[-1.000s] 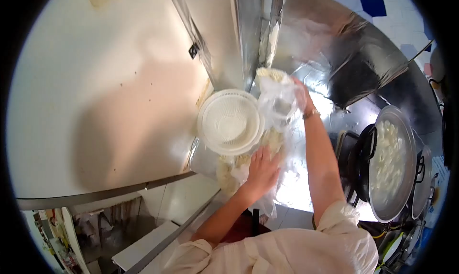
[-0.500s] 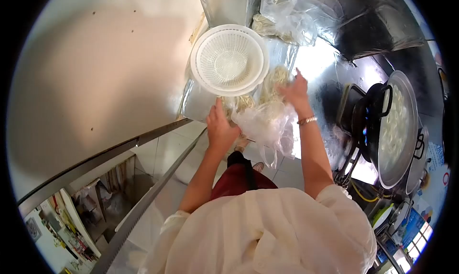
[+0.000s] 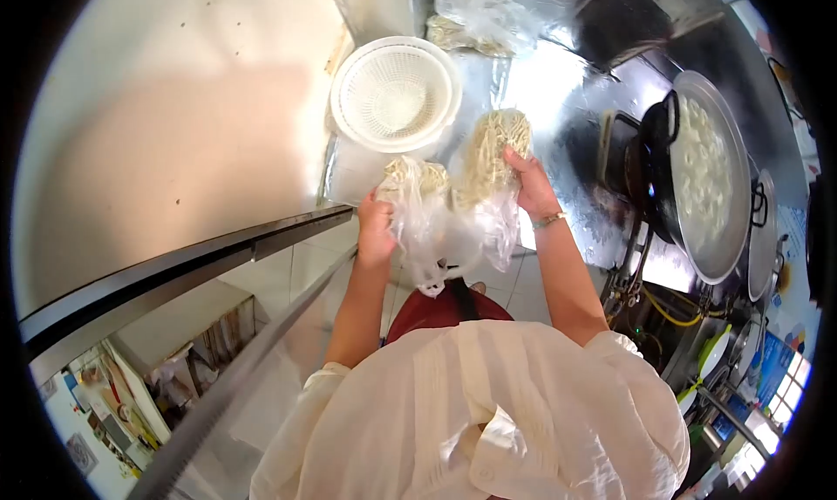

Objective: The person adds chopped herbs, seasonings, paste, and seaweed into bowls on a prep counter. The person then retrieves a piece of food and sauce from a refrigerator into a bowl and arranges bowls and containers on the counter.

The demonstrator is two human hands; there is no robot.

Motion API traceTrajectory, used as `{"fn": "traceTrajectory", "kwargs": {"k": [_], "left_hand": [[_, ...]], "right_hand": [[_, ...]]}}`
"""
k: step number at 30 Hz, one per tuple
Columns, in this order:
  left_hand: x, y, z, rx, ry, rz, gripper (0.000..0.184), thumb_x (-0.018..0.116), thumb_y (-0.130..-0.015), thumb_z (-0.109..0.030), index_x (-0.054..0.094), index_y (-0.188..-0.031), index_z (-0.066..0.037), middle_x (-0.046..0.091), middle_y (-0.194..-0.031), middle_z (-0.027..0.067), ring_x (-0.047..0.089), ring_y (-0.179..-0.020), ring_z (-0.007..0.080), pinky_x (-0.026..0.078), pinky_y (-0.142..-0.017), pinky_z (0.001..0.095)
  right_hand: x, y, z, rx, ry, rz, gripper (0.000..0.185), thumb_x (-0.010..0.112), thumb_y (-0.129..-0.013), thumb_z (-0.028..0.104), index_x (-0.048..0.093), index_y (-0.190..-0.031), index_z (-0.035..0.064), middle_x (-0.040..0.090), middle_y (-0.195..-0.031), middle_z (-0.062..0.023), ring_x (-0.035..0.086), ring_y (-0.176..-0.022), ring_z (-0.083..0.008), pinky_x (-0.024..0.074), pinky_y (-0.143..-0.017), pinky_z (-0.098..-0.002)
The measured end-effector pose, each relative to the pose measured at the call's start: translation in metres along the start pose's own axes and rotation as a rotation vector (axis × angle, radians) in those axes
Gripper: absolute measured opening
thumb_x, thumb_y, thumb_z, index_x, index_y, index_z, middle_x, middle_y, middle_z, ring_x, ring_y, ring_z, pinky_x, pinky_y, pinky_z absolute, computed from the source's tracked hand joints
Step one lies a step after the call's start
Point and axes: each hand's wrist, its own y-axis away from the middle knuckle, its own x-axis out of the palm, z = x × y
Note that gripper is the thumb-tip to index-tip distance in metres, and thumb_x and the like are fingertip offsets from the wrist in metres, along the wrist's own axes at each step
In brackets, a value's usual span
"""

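My left hand (image 3: pixel 376 227) is closed around the side of a clear plastic bag of pale noodles (image 3: pixel 413 179). In my right hand (image 3: pixel 532 186) is a second bag of noodles (image 3: pixel 497 144), with the thumb lying over its front. The loose plastic of both bags (image 3: pixel 432 256) hangs down toward me, and some of its folds cover the fingers. Just beyond the left bag stands a white plastic colander (image 3: pixel 397 95), with no food visible inside it.
On the right, a wide pan (image 3: pixel 706 177) of pale pieces in liquid sits on a burner with a blue flame. Another plastic bag of noodles (image 3: pixel 471 36) lies at the back of the metal counter (image 3: pixel 567 99). A pale board (image 3: pixel 192 134) fills the left.
Both hands, apart from each other and reaching over the bags before, now grip one bag each. The noodle bags are lifted and separated. The whole view has shifted slightly.
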Motion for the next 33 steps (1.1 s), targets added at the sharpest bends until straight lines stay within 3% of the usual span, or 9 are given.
{"fn": "traceTrajectory", "kwargs": {"k": [4, 13, 16, 18, 24, 26, 28, 29, 33], "left_hand": [[0.003, 0.009, -0.004, -0.024, 0.203, 0.111, 0.033, 0.045, -0.073, -0.002, 0.051, -0.105, 0.005, 0.059, -0.095, 0.0131, 0.061, -0.079, 0.0213, 0.051, -0.071, 0.0323], [-0.018, 0.035, -0.003, -0.131, 0.577, 0.355, 0.041, 0.040, -0.086, -0.028, 0.046, -0.115, 0.000, 0.051, -0.113, 0.0158, 0.050, -0.105, 0.0274, 0.043, -0.088, 0.0401], [-0.004, 0.060, -0.005, 0.305, -0.083, 0.205, 0.043, 0.041, -0.085, -0.030, 0.045, -0.116, 0.000, 0.050, -0.115, 0.0155, 0.048, -0.107, 0.0264, 0.043, -0.088, 0.0375], [-0.002, 0.062, -0.007, 0.278, -0.070, 0.189, 0.043, 0.041, -0.085, -0.030, 0.045, -0.116, 0.000, 0.050, -0.115, 0.0153, 0.048, -0.106, 0.0260, 0.043, -0.087, 0.0369], [0.001, 0.026, 0.003, -0.208, 0.509, 0.260, 0.044, 0.042, -0.085, -0.030, 0.043, -0.117, 0.000, 0.050, -0.114, 0.0145, 0.049, -0.105, 0.0250, 0.044, -0.087, 0.0352], [0.047, 0.024, -0.012, -0.154, 0.366, 0.261, 0.045, 0.043, -0.084, -0.029, 0.043, -0.118, 0.000, 0.050, -0.114, 0.0140, 0.050, -0.104, 0.0242, 0.044, -0.086, 0.0349], [0.105, 0.021, -0.025, -0.015, 0.077, 0.263, 0.045, 0.047, -0.082, -0.027, 0.042, -0.118, 0.000, 0.050, -0.113, 0.0126, 0.051, -0.101, 0.0225, 0.045, -0.084, 0.0347], [0.114, 0.001, -0.011, 0.019, 0.102, 0.279, 0.045, 0.050, -0.080, -0.023, 0.043, -0.118, -0.001, 0.050, -0.112, 0.0115, 0.051, -0.099, 0.0220, 0.044, -0.084, 0.0352], [0.159, -0.054, -0.028, -0.095, -0.169, 0.505, 0.055, 0.062, -0.068, -0.012, 0.044, -0.119, -0.003, 0.050, -0.112, 0.0090, 0.050, -0.100, 0.0207, 0.041, -0.086, 0.0354]], "right_hand": [[-0.013, 0.026, 0.018, 0.179, -0.565, -0.042, 0.033, 0.056, -0.082, 0.015, 0.048, -0.110, 0.0010, 0.058, -0.101, -0.0087, 0.058, -0.088, -0.0189, 0.0485, -0.078, -0.0329], [0.001, 0.004, 0.033, 0.278, -0.785, -0.035, 0.041, 0.057, -0.082, 0.019, 0.042, -0.117, 0.0045, 0.055, -0.106, -0.0087, 0.056, -0.092, -0.0205, 0.0476, -0.081, -0.0344], [0.022, -0.008, 0.043, 0.320, -0.798, 0.069, 0.043, 0.057, -0.082, 0.021, 0.040, -0.119, 0.0057, 0.054, -0.107, -0.0087, 0.056, -0.094, -0.0211, 0.0472, -0.082, -0.0349], [0.042, -0.003, 0.046, 0.311, -0.838, 0.147, 0.044, 0.056, -0.082, 0.015, 0.037, -0.121, 0.0047, 0.052, -0.110, -0.0106, 0.052, -0.100, -0.0223, 0.0447, -0.085, -0.0351], [0.046, 0.002, 0.051, 0.106, 0.438, 0.067, 0.054, 0.054, -0.082, 0.023, 0.031, -0.125, 0.0003, 0.046, -0.118, -0.0122, 0.044, -0.110, -0.0254, 0.0336, -0.094, -0.0361], [0.042, 0.021, 0.084, -0.044, 0.374, -0.260, 0.057, 0.050, -0.085, 0.027, 0.027, -0.130, 0.0016, 0.041, -0.123, -0.0139, 0.041, -0.113, -0.0229, 0.0296, -0.098, -0.0339], [0.032, 0.038, 0.101, 0.180, -0.656, 0.080, 0.060, 0.047, -0.085, 0.036, 0.027, -0.130, 0.0010, 0.042, -0.122, -0.0149, 0.040, -0.114, -0.0225, 0.0296, -0.099, -0.0357], [0.032, 0.052, 0.135, 0.325, -0.827, 0.192, 0.059, 0.048, -0.085, 0.037, 0.032, -0.127, -0.0011, 0.047, -0.120, -0.0110, 0.046, -0.109, -0.0204, 0.0332, -0.095, -0.0339], [0.008, 0.038, 0.106, 0.235, -0.946, 0.039, 0.036, 0.049, -0.085, 0.015, 0.044, -0.117, -0.0003, 0.054, -0.106, -0.0108, 0.056, -0.091, -0.0179, 0.0489, -0.075, -0.0287]]}}
